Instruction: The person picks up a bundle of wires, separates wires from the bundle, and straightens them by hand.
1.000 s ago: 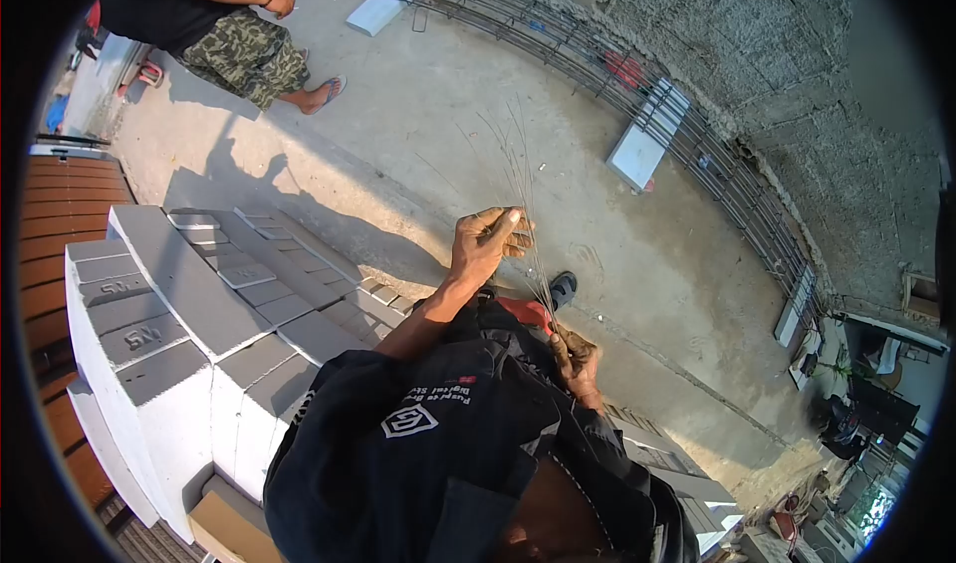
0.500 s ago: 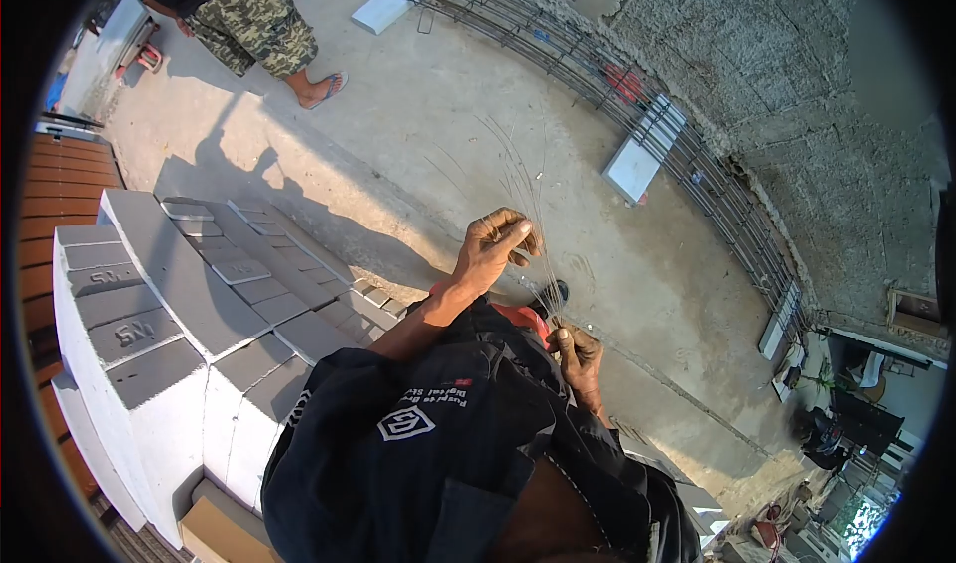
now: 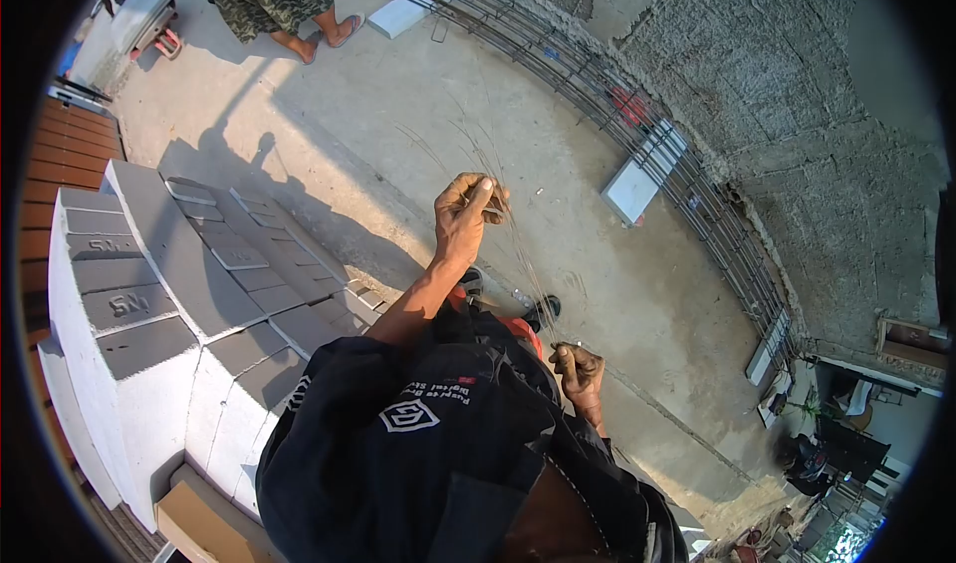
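Note:
A loose bundle of thin tie wires (image 3: 522,254) stretches between my two hands, its fine ends fanning out over the concrete beyond. My left hand (image 3: 463,220) is raised at the middle, fingers curled and thumb pressed against the wires in their upper part. Lower and nearer my body, my right hand (image 3: 581,374) is closed at the lower end of the wires, thumb against the bent fingers. Exactly how many wires each hand grips is too fine to make out.
Grey-and-white blocks (image 3: 149,309) are stacked at left, above a cardboard box (image 3: 204,523). A long rebar cage (image 3: 588,95) rests on white blocks (image 3: 637,180) along the rough wall (image 3: 757,95). Another person (image 3: 274,5) stands at upper left. A motorcycle (image 3: 807,458) is at lower right.
My left hand has moved up and left along the wires, farther from my right hand, which shifted slightly down. The other person has shifted in view, now showing both feet and a hand.

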A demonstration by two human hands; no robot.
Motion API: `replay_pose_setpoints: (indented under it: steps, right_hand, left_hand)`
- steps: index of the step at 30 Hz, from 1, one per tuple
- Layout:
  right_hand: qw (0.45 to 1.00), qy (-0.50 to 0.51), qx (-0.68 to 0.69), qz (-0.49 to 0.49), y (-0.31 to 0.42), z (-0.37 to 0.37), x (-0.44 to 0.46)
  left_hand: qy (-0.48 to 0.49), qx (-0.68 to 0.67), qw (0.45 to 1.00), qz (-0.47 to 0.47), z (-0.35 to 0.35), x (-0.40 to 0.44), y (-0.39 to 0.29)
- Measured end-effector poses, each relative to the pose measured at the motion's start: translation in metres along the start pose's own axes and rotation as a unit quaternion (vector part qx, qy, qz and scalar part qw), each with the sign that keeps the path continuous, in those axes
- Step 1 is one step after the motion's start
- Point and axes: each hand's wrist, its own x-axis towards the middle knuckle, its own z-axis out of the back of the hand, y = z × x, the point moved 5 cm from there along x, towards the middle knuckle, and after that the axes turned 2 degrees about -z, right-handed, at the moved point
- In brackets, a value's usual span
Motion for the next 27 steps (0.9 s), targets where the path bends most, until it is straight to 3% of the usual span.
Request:
replay_pose_setpoints:
  steps: [3,4,6,7,10,13,16,18,22,24,26,27]
  right_hand:
    - [1.0,-0.002,0.003,-0.004,-0.003,0.005,-0.004]
    - [1.0,-0.014,0.018,-0.008,-0.003,0.006,-0.005]
    - [0.998,-0.057,0.009,0.027,0.012,0.006,0.001]
    - [0.998,-0.05,-0.026,-0.008,0.024,0.01,0.009]
    - [0.987,-0.092,-0.071,0.11,0.061,0.012,0.037]
    - [0.987,-0.067,-0.102,0.102,0.075,0.005,0.058]
    - [0.997,-0.003,-0.065,0.037,0.071,-0.002,0.065]
    - [0.993,0.045,-0.107,0.003,0.068,0.011,0.06]
    - [0.966,0.104,-0.227,-0.071,0.016,0.057,0.027]
    - [0.969,0.083,-0.222,-0.075,-0.003,0.077,0.01]
    - [0.997,0.017,-0.074,0.017,0.002,0.091,-0.001]
    - [0.997,0.027,-0.075,0.006,-0.004,0.094,-0.006]
  left_hand:
    - [-0.044,0.0,0.999,-0.014,0.004,0.006,-0.002]
    - [-0.017,0.011,1.0,-0.002,0.01,0.009,0.004]
    - [-0.071,-0.034,0.997,-0.024,0.014,0.011,0.005]
    - [-0.093,-0.055,0.994,-0.026,0.01,0.007,0.009]
    - [-0.198,-0.168,0.964,0.053,0.009,-0.02,0.028]
    - [0.093,-0.276,0.924,0.248,-0.031,-0.058,0.044]
    - [0.159,-0.105,0.957,0.218,-0.046,-0.077,0.053]
    - [0.089,-0.126,0.965,0.212,-0.035,-0.063,0.053]
    - [-0.054,-0.154,0.985,0.052,0.04,0.006,0.011]
    - [-0.081,-0.136,0.987,0.015,0.079,0.027,-0.006]
    - [-0.12,-0.13,0.984,0.002,0.098,0.027,-0.022]
    - [-0.141,-0.137,0.98,0.015,0.094,0.021,-0.023]
